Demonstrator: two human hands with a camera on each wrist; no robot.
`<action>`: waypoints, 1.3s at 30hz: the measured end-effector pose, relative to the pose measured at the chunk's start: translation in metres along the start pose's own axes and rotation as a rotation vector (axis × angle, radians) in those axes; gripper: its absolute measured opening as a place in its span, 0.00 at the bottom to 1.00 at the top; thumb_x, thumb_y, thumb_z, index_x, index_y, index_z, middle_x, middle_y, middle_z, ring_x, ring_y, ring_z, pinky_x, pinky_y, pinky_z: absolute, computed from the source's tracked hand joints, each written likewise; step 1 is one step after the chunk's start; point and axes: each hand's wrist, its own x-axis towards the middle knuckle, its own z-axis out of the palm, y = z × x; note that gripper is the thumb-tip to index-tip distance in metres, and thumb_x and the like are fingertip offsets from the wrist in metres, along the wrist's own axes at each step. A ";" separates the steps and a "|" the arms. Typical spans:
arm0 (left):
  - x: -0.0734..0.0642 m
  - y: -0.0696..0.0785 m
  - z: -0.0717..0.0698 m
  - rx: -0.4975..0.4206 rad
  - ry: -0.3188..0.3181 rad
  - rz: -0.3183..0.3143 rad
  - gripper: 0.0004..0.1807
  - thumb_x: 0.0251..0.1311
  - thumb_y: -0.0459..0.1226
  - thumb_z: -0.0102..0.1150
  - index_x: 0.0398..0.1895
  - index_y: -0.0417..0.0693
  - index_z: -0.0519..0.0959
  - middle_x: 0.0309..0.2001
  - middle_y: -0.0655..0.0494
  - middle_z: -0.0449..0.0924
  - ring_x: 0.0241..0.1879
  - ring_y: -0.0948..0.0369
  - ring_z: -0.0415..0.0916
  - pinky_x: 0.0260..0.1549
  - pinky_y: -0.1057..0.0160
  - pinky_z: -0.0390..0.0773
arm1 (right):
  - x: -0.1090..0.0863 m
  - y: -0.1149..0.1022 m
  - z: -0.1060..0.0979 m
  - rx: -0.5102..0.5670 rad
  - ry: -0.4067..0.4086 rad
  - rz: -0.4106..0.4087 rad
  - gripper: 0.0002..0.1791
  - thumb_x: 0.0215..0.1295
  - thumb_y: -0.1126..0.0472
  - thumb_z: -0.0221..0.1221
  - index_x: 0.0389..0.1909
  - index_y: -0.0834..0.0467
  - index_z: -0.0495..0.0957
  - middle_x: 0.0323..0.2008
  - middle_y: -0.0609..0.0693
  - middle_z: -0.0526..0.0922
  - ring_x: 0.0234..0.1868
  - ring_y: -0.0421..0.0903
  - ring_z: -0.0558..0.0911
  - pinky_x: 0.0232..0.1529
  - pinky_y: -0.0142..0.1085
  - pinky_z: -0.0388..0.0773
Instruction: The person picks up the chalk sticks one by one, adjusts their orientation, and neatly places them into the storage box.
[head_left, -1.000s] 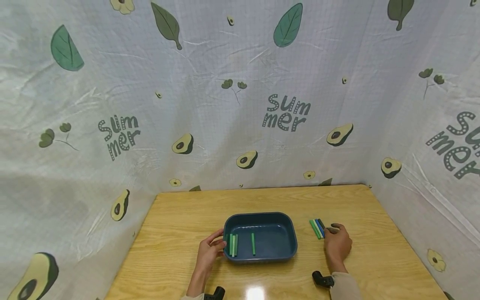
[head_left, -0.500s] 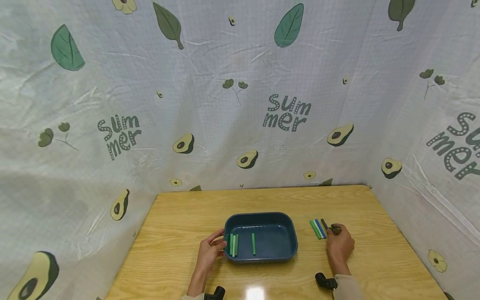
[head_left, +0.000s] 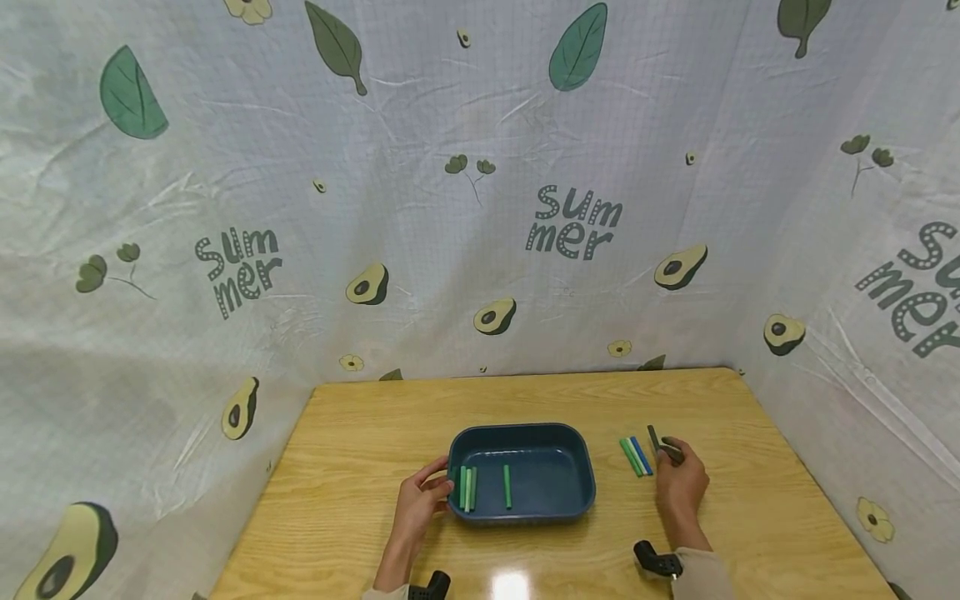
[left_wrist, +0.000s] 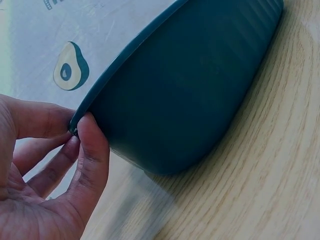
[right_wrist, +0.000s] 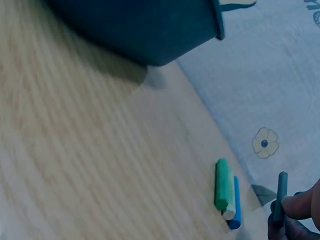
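Note:
A dark blue rectangular plastic bin (head_left: 552, 485) stands on the table. My left hand (head_left: 415, 504) pinches its left rim between thumb and fingers, as the left wrist view also shows. Inside the bin, three green-toned sticks (head_left: 468, 490) lie side by side at the left, and one green stick (head_left: 507, 487) lies apart near the middle. My right hand (head_left: 681, 482) pinches a dark grey-green, crayon-like stick (right_wrist: 281, 195) between thumb and fingers, tilted upward. To its left lie a green stick (right_wrist: 221, 185), a pale green one (right_wrist: 230, 202) and a blue one (right_wrist: 237, 205), close together.
The wooden table (head_left: 375, 408) reaches back to a light printed curtain (head_left: 435, 250), which also hangs at both sides. Black camera mounts (head_left: 656, 560) are strapped to both wrists. A light glare lies on the table's front part.
The dark stick, earlier beside the blue stick, has been drawn right and away from the row by my right hand. The left hand and the bin have stayed in place.

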 end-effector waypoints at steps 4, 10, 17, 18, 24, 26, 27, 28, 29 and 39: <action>0.001 -0.001 0.000 -0.006 0.000 0.002 0.27 0.61 0.27 0.58 0.65 0.37 0.72 0.59 0.34 0.74 0.42 0.57 0.80 0.31 0.62 0.82 | 0.000 -0.008 -0.005 0.020 -0.038 0.018 0.17 0.69 0.67 0.55 0.57 0.64 0.77 0.49 0.69 0.83 0.49 0.63 0.83 0.30 0.12 0.59; 0.000 -0.001 0.000 -0.006 -0.003 0.005 0.27 0.61 0.27 0.58 0.65 0.36 0.72 0.59 0.34 0.74 0.41 0.59 0.79 0.30 0.62 0.82 | 0.003 -0.016 -0.011 0.094 -0.177 0.140 0.21 0.71 0.63 0.53 0.63 0.62 0.72 0.56 0.69 0.79 0.37 0.33 0.81 0.32 0.17 0.70; -0.001 -0.001 0.001 -0.009 0.013 0.022 0.26 0.60 0.26 0.57 0.64 0.35 0.73 0.58 0.34 0.74 0.37 0.62 0.79 0.29 0.62 0.82 | 0.006 -0.022 -0.017 0.316 -0.328 0.244 0.25 0.72 0.62 0.54 0.67 0.63 0.67 0.47 0.48 0.81 0.37 0.25 0.80 0.45 0.25 0.79; -0.001 -0.001 0.001 -0.008 0.015 0.026 0.26 0.60 0.26 0.57 0.64 0.35 0.73 0.57 0.34 0.74 0.38 0.62 0.80 0.29 0.62 0.82 | 0.006 -0.023 -0.018 0.337 -0.356 0.252 0.26 0.72 0.62 0.53 0.69 0.64 0.65 0.46 0.45 0.80 0.39 0.27 0.80 0.47 0.27 0.79; -0.001 -0.001 0.001 -0.011 0.000 0.028 0.26 0.61 0.26 0.57 0.65 0.34 0.72 0.58 0.33 0.73 0.38 0.61 0.80 0.29 0.63 0.81 | 0.007 -0.025 -0.018 0.382 -0.512 0.281 0.32 0.75 0.59 0.51 0.75 0.63 0.55 0.63 0.56 0.68 0.48 0.29 0.76 0.56 0.28 0.76; -0.001 0.000 0.001 -0.011 -0.005 0.027 0.26 0.62 0.27 0.57 0.65 0.34 0.71 0.59 0.33 0.73 0.38 0.62 0.80 0.29 0.63 0.81 | 0.007 -0.026 -0.017 0.388 -0.543 0.276 0.32 0.75 0.58 0.50 0.76 0.62 0.53 0.68 0.58 0.63 0.50 0.30 0.76 0.57 0.28 0.75; -0.001 0.000 0.001 -0.015 -0.003 0.023 0.26 0.61 0.27 0.58 0.65 0.35 0.72 0.59 0.34 0.73 0.38 0.62 0.80 0.29 0.63 0.81 | 0.008 -0.027 -0.017 0.391 -0.553 0.272 0.32 0.76 0.58 0.49 0.76 0.61 0.53 0.68 0.58 0.63 0.51 0.30 0.75 0.57 0.28 0.75; 0.000 0.000 0.001 -0.014 -0.004 0.023 0.26 0.62 0.27 0.58 0.65 0.35 0.72 0.59 0.34 0.73 0.38 0.62 0.80 0.29 0.63 0.81 | 0.008 -0.027 -0.016 0.394 -0.559 0.266 0.32 0.75 0.57 0.49 0.76 0.61 0.54 0.67 0.57 0.64 0.50 0.30 0.76 0.57 0.28 0.75; 0.000 0.001 0.001 -0.016 -0.004 0.021 0.26 0.62 0.27 0.58 0.65 0.35 0.71 0.59 0.34 0.74 0.38 0.62 0.80 0.29 0.63 0.81 | 0.009 -0.029 -0.016 0.397 -0.561 0.260 0.31 0.75 0.57 0.50 0.75 0.60 0.55 0.65 0.55 0.66 0.50 0.30 0.76 0.57 0.28 0.75; 0.003 0.000 0.002 -0.014 0.001 0.009 0.26 0.62 0.26 0.56 0.65 0.36 0.72 0.60 0.33 0.73 0.41 0.60 0.79 0.28 0.65 0.80 | 0.007 -0.045 -0.018 0.453 -0.588 0.229 0.31 0.75 0.56 0.51 0.74 0.58 0.57 0.59 0.50 0.69 0.52 0.33 0.78 0.55 0.27 0.76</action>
